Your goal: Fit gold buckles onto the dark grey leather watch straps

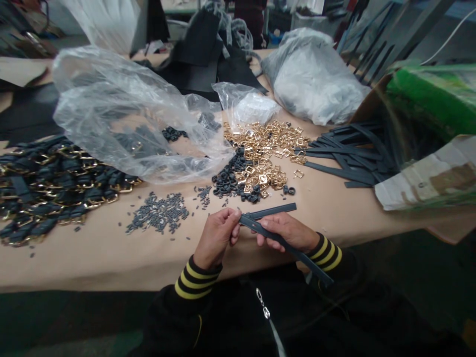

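Observation:
A dark leather strap (293, 249) is folded over near its left end, with one part running down to the right and the other lying behind toward the upper right. My left hand (219, 233) pinches the fold between thumb and fingers. My right hand (284, 230) grips the strap further along, thumb on top. Whether a buckle sits inside the fold is hidden by the fingers. Just beyond the hands lie gold buckles (271, 148) and dark leather loops (230, 178) in a heap. Small dark pins (159, 213) are scattered to the left.
Finished-looking straps with gold buckles (63, 178) pile up at left. Loose straps (349, 148) lie at right beside a green and white box (427, 144). Clear plastic bags (137, 109) and a stuffed bag (312, 74) stand behind. The table's near edge runs below the hands.

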### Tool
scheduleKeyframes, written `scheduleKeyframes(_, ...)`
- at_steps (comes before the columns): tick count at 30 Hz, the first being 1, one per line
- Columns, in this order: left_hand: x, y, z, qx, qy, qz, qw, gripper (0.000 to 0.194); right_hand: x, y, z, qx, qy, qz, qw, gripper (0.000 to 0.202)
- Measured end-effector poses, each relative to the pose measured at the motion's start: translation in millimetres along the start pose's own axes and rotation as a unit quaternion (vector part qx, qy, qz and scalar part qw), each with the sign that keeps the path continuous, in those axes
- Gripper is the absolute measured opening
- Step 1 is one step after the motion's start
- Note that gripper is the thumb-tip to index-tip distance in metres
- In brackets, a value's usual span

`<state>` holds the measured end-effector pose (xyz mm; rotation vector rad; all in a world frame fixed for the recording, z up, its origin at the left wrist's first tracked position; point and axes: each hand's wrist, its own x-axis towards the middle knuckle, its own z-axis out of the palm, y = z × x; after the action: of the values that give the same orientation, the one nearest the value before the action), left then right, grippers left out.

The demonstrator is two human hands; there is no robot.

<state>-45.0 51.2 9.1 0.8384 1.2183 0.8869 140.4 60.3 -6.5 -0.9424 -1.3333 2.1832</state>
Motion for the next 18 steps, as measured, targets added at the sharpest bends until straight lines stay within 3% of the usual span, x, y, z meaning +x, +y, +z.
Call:
scheduleKeyframes(6, 1, 0, 2.9, -0.01, 0.001, -0.002, 1.0, 0.028, 0, -1, 1, 0.076, -0.022, 0.025, 0.997, 0.037)
scheduleKeyframes(13, 11, -4, -4.3, 0.057, 0.013, 0.012, 0.998, 0.027, -1, 3, 4, 0.218, -0.05, 0.072, 0.972, 0.027)
scheduleKeyframes(18, 18, -7, -9.1, 0.092, 0.015, 0.008, 0.996, 0.028, 4, 2, 3, 0.274, -0.041, 0.096, 0.956, 0.035)
